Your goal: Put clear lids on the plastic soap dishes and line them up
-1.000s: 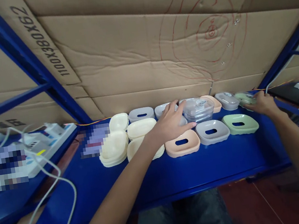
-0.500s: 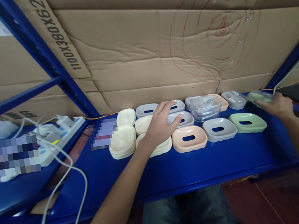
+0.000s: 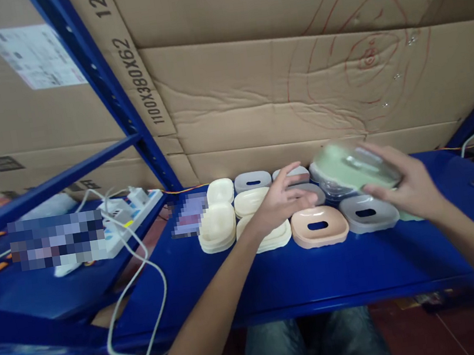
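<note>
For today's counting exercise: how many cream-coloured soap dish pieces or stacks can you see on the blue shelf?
4: a back tray, a stack in front of it, a middle tray, and a stack under the left hand. The hand may hide more.

Both arms stretched forward, bare to the elbows. Left hand (image 3: pixel 279 202) palm down, fingers spread and loosely curled, gripping nothing. Right hand (image 3: pixel 403 185) raised a little higher, fingers and thumb wrapped around something, wrist bent inward.
</note>
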A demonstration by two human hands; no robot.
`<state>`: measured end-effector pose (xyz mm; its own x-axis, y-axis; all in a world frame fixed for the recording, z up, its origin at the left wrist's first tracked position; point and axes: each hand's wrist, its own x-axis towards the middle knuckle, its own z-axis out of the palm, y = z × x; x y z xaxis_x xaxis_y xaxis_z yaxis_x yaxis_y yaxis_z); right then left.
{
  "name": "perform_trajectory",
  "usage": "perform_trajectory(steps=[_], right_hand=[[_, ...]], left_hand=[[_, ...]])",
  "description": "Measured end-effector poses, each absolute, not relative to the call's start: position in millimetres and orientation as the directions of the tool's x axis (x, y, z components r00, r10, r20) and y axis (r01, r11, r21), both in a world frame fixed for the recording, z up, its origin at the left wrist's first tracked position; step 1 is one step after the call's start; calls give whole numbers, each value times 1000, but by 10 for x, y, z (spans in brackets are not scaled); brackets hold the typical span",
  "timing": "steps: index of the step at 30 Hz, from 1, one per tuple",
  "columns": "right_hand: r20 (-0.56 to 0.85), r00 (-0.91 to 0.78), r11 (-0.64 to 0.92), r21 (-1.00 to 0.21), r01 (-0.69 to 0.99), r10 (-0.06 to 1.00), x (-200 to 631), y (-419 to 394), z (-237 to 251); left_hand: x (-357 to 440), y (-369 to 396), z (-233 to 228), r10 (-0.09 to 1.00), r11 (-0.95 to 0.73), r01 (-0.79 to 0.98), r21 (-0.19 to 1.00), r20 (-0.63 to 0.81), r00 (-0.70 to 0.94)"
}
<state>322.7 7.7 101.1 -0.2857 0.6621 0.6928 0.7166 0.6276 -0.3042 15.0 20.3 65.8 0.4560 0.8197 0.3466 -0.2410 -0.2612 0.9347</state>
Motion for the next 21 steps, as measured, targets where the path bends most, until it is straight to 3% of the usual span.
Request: perform_trajectory(steps=[4, 9, 13, 17, 21], right_hand=[[628, -482, 750, -266, 606, 611, 2763, -20, 940], [572, -501, 746, -351, 566, 649, 2646, 14, 866], [563, -419, 701, -537, 469, 712, 2646, 70, 904], [467, -295, 544, -785, 297, 834, 2764, 158, 926], [389, -235, 448, -838, 311, 891, 3077, 187, 908]], left_hand=[[160, 163, 681, 815, -297, -274, 915, 393, 426], [142, 192, 685, 855, -326, -226, 918, 388, 344], [119, 207, 687, 850, -323, -224, 919, 386, 357], [86, 249, 661, 887, -289, -231, 929, 351, 300], [17, 345, 669, 945, -258, -352, 900, 311, 102]])
